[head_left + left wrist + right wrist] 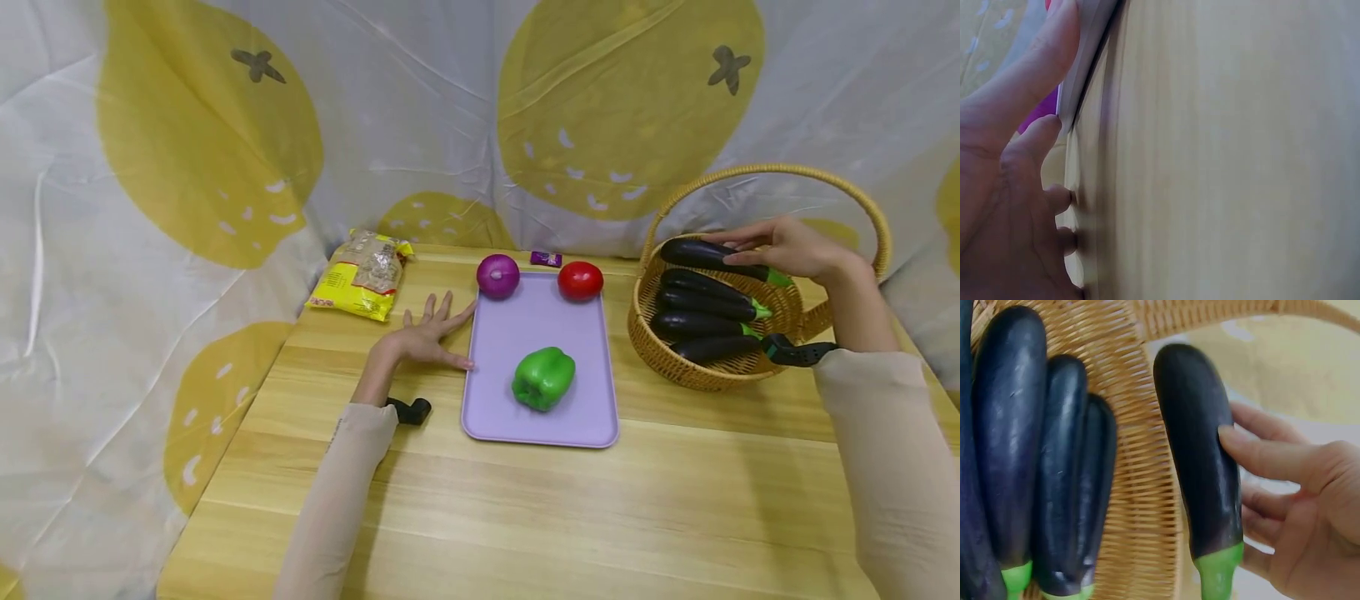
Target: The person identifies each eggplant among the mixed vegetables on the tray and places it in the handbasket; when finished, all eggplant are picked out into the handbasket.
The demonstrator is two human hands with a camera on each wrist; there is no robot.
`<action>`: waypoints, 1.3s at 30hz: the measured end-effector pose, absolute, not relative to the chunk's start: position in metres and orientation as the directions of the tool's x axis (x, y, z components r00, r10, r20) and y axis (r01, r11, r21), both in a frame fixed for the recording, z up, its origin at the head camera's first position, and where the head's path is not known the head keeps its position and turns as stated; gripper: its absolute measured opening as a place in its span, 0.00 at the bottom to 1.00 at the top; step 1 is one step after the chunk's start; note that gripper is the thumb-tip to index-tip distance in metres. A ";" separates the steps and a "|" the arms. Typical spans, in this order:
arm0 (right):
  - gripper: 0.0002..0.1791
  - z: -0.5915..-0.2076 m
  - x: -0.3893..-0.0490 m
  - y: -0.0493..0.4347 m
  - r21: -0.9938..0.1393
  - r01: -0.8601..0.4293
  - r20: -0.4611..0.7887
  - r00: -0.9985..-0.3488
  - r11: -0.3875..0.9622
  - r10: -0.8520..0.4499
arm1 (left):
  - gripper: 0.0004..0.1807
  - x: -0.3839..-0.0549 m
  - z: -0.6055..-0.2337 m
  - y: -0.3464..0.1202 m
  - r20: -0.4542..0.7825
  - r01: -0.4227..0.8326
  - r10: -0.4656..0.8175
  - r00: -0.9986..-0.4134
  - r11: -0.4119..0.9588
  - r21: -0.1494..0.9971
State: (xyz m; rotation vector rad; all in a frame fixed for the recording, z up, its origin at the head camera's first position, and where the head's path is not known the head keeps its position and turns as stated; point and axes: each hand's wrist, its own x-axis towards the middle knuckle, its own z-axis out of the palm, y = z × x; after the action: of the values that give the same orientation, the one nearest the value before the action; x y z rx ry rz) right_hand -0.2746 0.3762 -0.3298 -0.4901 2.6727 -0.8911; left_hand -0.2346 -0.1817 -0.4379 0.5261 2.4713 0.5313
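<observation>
My right hand [787, 246] grips a dark eggplant [1197, 450] with a green stem end, thumb on one side and fingers behind. In the head view this eggplant overlaps the back of the wicker basket [675, 367]. Several more eggplants [705, 323] lie side by side inside the basket. My left hand [423, 340] has its fingers spread at the left edge of the lilac tray [540, 429], thumb on the rim, other fingertips on the table. On the tray sit a green bell pepper [544, 379], a purple onion [498, 276] and a red tomato [581, 281].
A yellow printed bag [360, 275] lies at the table's back left. Behind the tray is a small purple packet [546, 258]. The basket's tall handle [780, 169] arches over the right forearm's side. A lemon-print cloth [420, 108] hangs behind the wooden table [487, 517].
</observation>
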 end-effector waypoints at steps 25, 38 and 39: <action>0.25 -0.372 -0.301 0.390 -0.608 -0.063 -0.249 -0.931 0.792 -0.265 | 0.61 -0.236 -0.441 -0.177 -0.425 0.256 0.480 -0.767 0.837 0.483; 0.24 -0.378 -0.309 0.388 -0.621 -0.036 -0.249 -0.938 0.783 -0.241 | 0.61 -0.234 -0.438 -0.182 -0.431 0.241 0.470 -0.771 0.840 0.486; 0.24 -0.378 -0.310 0.388 -0.627 -0.033 -0.245 -0.940 0.779 -0.237 | 0.61 -0.234 -0.439 -0.183 -0.432 0.239 0.469 -0.770 0.840 0.487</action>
State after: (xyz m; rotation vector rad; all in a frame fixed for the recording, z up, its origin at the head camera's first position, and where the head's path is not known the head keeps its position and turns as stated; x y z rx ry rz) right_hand -0.3097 0.3877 -0.3780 -0.2080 2.6605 -0.9288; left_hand -0.2341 -0.1826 -0.4386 0.5174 2.4630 0.5542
